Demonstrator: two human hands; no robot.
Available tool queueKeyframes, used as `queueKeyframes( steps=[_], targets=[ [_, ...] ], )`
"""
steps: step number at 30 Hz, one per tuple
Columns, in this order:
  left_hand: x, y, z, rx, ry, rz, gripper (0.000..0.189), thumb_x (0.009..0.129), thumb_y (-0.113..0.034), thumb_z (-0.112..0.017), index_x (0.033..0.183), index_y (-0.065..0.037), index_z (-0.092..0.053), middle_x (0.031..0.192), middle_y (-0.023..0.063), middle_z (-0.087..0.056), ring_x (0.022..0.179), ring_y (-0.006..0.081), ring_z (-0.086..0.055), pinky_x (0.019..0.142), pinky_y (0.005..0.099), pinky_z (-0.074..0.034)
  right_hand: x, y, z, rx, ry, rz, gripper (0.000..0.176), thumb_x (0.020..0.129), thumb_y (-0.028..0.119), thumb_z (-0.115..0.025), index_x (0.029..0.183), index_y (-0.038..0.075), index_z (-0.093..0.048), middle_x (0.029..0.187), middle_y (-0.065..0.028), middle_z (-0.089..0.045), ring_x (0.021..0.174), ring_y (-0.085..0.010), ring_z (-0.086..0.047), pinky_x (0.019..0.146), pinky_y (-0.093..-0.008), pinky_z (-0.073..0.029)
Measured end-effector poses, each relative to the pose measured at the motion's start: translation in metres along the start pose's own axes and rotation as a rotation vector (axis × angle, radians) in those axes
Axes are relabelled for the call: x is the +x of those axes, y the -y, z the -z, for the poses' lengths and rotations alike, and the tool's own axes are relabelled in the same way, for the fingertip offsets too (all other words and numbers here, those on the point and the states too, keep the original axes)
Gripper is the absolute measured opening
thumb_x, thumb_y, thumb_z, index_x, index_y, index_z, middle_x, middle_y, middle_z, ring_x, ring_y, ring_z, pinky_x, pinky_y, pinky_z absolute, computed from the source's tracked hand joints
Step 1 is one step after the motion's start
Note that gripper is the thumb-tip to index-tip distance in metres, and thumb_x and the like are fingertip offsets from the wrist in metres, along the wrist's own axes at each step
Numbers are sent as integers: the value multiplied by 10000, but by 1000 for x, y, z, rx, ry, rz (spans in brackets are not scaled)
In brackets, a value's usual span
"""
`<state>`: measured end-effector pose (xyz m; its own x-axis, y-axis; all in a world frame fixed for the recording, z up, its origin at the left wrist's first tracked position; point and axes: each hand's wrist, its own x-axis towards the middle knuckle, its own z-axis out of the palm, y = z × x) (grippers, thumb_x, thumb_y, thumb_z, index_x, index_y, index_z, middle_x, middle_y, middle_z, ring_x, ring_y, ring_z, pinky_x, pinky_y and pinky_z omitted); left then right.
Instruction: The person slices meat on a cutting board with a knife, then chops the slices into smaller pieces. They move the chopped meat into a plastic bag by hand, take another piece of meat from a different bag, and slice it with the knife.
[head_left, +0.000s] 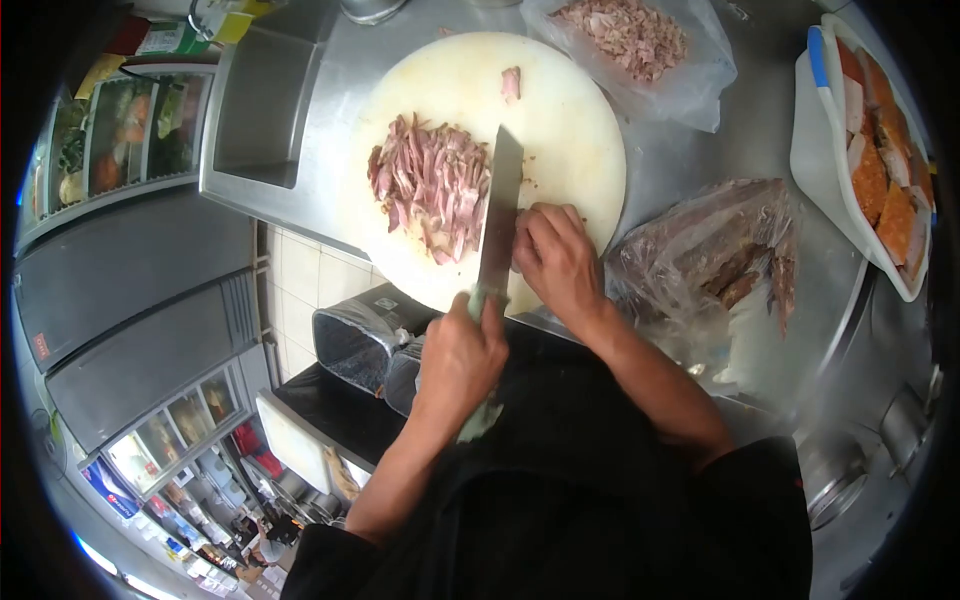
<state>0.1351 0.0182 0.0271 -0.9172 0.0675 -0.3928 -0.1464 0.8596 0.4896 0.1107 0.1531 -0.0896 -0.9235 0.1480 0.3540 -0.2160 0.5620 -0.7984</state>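
My left hand (463, 352) is closed round the pale green handle of a cleaver (501, 195). Its broad blade stands on edge on a round white cutting board (575, 110). Close to the right face of the blade, my right hand (558, 255) presses down with curled fingers on what looks like a piece of meat, mostly hidden beneath them. Left of the blade lies a heap of pinkish sliced meat (430, 185). One small meat piece (511, 84) sits apart near the board's far edge, and small crumbs lie beside the blade.
A plastic bag of chopped meat (640, 45) lies behind the board. To the right are a clear bag with darker meat (720, 245) and a white tray (800, 150) of orange-crusted pieces. A sink (262, 120) is at left; lined bins (350, 345) stand below the counter.
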Motion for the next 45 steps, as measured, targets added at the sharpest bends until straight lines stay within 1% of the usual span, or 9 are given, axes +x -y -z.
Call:
queueKeyframes(
  steps=[6, 8, 17, 22, 27, 31, 39, 44, 45],
  targets=[
    [95, -14, -15, -127, -199, -193, 327, 969, -220, -575, 858, 83, -630, 688, 354, -604, 674, 522, -633, 602, 558, -513, 0, 0, 3, -31, 54, 23, 143, 767, -23, -664, 900, 1, -620, 944, -149, -601, 879, -340, -576, 795, -430, -513],
    [96, -20, -5, -57, -131, -143, 362, 968, -221, -573, 816, 103, -626, 701, 362, -603, 696, 530, -635, 626, 562, -514, -1, 1, 0, -72, 58, 21, 145, 788, 6, -660, 923, -1, -609, 966, -158, -590, 899, -341, -569, 812, -433, -506],
    [-4, 0, 5, -83, 0, -25, 253, 966, -167, -582, 884, 72, -594, 679, 351, -598, 687, 539, -614, 618, 573, -505, -6, 6, -5, -233, 73, -10, 169, 834, 48, -623, 991, 17, -568, 1026, -159, -555, 948, -344, -542, 842, -443, -487],
    [61, -3, -27, -138, -221, -237, 287, 963, -172, -574, 817, 71, -622, 667, 357, -590, 654, 519, -624, 598, 560, -505, -5, 5, -5, -203, 139, -12, 140, 844, 53, -605, 971, 17, -560, 1002, -166, -546, 936, -350, -533, 841, -449, -481],
    [114, -17, -6, -111, -182, -179, 448, 966, -250, -563, 722, 121, -623, 697, 386, -587, 732, 540, -634, 658, 557, -520, 5, 8, 5, 21, 91, -89, 149, 901, 42, -567, 1039, -11, -587, 1056, -182, -585, 998, -393, -547, 888, -482, -465],
    [74, -22, 29, -87, 48, 11, 484, 980, -290, -553, 777, 143, -628, 736, 402, -590, 800, 540, -641, 708, 558, -523, 4, -2, 35, 237, 132, -185, 233, 905, 3, -578, 1134, 16, -619, 1142, -185, -613, 1087, -397, -582, 943, -445, -481],
    [-11, -5, 15, -59, 81, 39, 325, 966, -224, -589, 904, 95, -594, 748, 392, -605, 782, 544, -632, 709, 584, -513, -4, -6, 32, 196, 210, -23, 254, 845, -51, -629, 1093, 3, -647, 1085, -160, -643, 987, -367, -620, 862, -420, -525],
    [7, 1, -24, -5, 1, 94, 280, 990, -194, -539, 953, 66, -637, 831, 361, -628, 831, 537, -625, 717, 553, -503, 0, -7, 26, 113, 172, 29, 247, 840, -40, -632, 1087, -19, -643, 1054, -173, -650, 993, -369, -618, 861, -433, -521],
    [24, 1, -27, -70, -73, -9, 297, 978, -207, -559, 913, 76, -622, 772, 366, -617, 774, 530, -633, 661, 549, -513, 2, -7, 26, 106, 188, 23, 241, 846, -38, -628, 1086, -22, -642, 1054, -176, -649, 992, -372, -617, 861, -436, -520]
  ],
)
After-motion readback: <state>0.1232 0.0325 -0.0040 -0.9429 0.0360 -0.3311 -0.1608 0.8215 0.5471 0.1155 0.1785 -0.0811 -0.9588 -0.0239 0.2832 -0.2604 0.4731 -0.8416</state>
